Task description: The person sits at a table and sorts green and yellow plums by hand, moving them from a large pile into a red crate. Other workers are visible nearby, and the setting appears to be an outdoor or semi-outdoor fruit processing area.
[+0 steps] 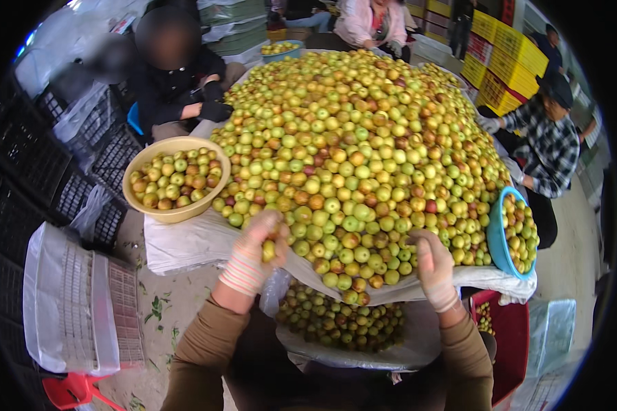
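Observation:
A large heap of green and brown jujubes (336, 157) rises in front of me on a pale sheet (185, 241). At its near left edge my left hand (259, 236), in a thin glove with a striped cuff, is closed around a jujube (268, 251). My right hand (434, 266) is at the near right edge of the heap, its fingers bent and apart, with no fruit visible in it. Below and between my hands, more jujubes (339, 318) fill a container lined with whitish plastic (425, 335).
A beige basin (178, 214) of jujubes stands left, a blue basin (498, 236) right. A red container (511, 342) is low right. Black crates (20, 185) and a plastic-wrapped crate (68, 301) line the left. Several people sit around the heap; yellow crates (511, 58) stack behind.

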Demonstrator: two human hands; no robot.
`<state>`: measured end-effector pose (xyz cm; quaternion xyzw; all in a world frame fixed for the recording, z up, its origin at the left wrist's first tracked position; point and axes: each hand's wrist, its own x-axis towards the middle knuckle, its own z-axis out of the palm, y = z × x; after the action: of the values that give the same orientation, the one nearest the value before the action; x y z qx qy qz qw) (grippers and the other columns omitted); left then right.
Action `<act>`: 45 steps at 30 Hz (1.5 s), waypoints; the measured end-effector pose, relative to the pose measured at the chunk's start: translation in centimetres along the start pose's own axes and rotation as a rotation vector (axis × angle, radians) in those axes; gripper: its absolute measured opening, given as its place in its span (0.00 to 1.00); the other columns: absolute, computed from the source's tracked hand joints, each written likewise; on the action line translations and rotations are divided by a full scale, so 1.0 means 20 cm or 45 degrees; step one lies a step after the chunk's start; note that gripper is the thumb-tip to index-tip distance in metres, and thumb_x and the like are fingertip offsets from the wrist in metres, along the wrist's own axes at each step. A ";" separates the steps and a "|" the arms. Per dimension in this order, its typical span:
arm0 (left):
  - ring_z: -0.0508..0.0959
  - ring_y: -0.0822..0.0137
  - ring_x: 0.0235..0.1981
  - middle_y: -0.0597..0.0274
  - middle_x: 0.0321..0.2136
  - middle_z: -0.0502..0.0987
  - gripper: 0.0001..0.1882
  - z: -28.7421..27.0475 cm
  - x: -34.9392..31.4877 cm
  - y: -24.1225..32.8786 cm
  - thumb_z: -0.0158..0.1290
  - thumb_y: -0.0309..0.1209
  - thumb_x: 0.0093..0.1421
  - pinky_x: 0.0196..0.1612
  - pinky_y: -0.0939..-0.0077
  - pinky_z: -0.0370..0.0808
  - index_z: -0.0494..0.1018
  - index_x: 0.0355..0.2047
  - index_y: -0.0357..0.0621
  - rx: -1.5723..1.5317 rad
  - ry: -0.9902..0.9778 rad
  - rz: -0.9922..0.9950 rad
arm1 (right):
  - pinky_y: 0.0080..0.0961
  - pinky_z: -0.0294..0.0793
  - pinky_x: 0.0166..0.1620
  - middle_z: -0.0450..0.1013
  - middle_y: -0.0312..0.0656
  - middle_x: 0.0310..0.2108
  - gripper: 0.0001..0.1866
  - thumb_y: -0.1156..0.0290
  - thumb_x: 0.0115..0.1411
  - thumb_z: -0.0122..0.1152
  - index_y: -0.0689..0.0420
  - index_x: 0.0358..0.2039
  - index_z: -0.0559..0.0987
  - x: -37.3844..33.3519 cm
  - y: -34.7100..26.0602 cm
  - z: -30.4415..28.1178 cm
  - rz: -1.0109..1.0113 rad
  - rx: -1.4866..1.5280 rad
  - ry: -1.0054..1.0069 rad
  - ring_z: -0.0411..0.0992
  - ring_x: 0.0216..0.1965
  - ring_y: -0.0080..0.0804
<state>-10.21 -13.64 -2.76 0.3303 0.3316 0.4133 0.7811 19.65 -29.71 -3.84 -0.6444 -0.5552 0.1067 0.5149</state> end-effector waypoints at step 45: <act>0.75 0.48 0.50 0.49 0.50 0.72 0.27 0.48 0.91 -0.05 0.59 0.32 0.57 0.52 0.59 0.75 0.68 0.58 0.50 2.674 -0.489 0.771 | 0.28 0.77 0.40 0.78 0.49 0.33 0.11 0.73 0.66 0.56 0.63 0.46 0.79 -0.35 0.27 -0.32 0.362 -0.238 0.163 0.78 0.32 0.37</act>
<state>5.79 -0.74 -2.61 0.9540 0.2961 0.0427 0.0181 24.97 -38.24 -8.23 -0.7671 -0.4321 0.0851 0.4665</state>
